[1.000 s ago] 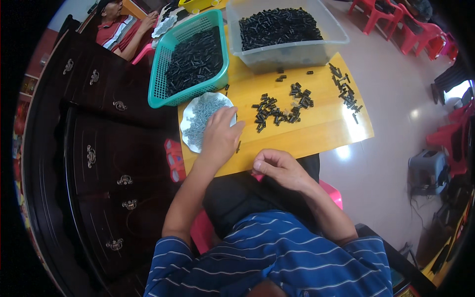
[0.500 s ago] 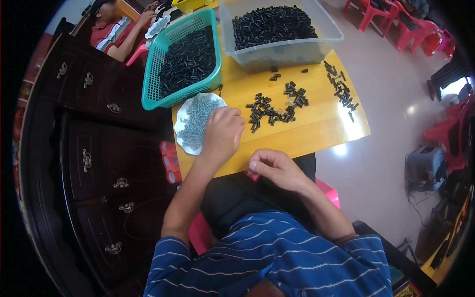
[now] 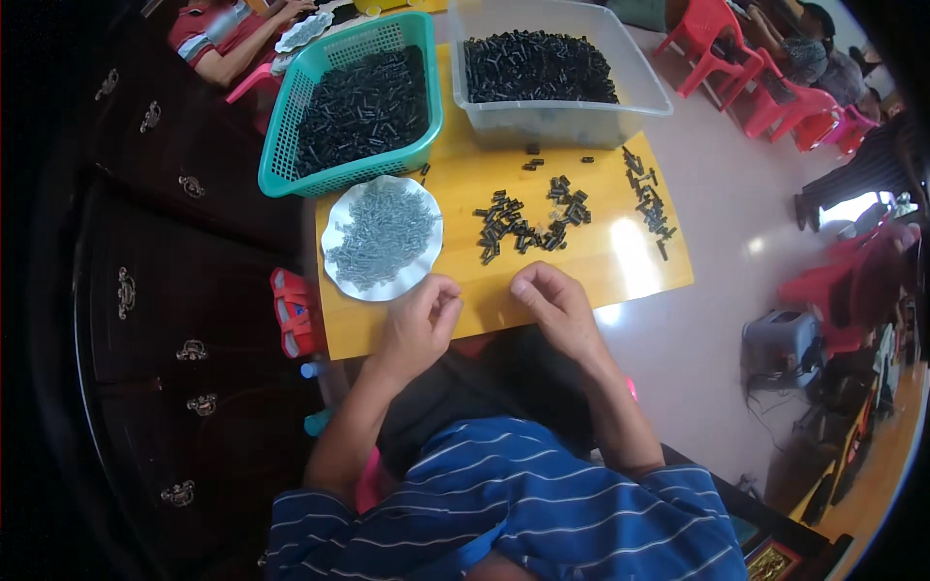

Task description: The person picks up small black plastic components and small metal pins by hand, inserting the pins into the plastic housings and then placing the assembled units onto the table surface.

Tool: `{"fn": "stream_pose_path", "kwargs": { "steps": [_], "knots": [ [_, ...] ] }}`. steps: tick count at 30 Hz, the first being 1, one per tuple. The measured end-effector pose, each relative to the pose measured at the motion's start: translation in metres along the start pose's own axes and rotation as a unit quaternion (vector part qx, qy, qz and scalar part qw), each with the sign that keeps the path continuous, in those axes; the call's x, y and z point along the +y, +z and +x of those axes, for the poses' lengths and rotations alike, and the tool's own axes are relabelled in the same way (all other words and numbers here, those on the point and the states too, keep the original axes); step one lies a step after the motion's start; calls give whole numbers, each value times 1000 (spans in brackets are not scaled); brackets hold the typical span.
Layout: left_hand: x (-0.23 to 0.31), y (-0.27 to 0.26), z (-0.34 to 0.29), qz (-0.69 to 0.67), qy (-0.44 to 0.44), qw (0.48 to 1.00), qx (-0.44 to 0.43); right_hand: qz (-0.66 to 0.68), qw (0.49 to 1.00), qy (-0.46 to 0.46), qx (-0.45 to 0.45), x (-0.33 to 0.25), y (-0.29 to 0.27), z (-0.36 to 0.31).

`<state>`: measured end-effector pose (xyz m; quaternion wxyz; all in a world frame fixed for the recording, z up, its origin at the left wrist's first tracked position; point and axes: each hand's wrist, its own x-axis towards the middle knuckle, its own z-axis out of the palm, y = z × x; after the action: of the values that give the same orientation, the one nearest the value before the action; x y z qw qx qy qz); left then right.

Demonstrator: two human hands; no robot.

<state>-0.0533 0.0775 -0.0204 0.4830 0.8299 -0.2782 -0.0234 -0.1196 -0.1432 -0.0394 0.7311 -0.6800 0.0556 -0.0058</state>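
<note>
My left hand (image 3: 422,321) is closed just below a white scalloped plate (image 3: 431,254), thumb against curled fingers. Whatever it may hold is hidden or too small to name. Heaped on that plate are many small, thin, silvery-clear pieces (image 3: 380,232). Across from it, over the table's near edge, my right hand (image 3: 562,312) is also closed, with thumb and forefinger pressed together; I cannot make out anything between them. A loose cluster of short black cylindrical pieces (image 3: 501,225) lies on the yellow tabletop (image 3: 450,334) beyond both hands. More black pieces with thin ends (image 3: 647,201) lie along the right side.
A green mesh basket (image 3: 433,116) and a translucent plastic bin (image 3: 542,121), both full of black pieces, stand at the back. Dark drawers (image 3: 145,320) line the left. Another person (image 3: 218,44) sits at the far left; pink chairs (image 3: 712,48) stand at right.
My left hand has drawn back from the plate's pieces toward the near edge, its fingers curled. The right hand has shifted slightly up the picture. The view has tilted a little.
</note>
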Motion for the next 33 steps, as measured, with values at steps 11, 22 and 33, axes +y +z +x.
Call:
{"fn": "stream_pose_path", "kwargs": {
  "steps": [11, 22, 33],
  "knots": [
    [-7, 3, -14, -67, 19, 995, -70, -433, 883, -47, 175, -19, -30, 26],
    [-13, 3, -15, -72, 39, 996, -31, -459, 861, -108, 188, -6, -17, 43],
    [-19, 5, -15, -45, 57, 997, -17, -459, 856, -107, 210, -10, -35, 45]
  ]
}}
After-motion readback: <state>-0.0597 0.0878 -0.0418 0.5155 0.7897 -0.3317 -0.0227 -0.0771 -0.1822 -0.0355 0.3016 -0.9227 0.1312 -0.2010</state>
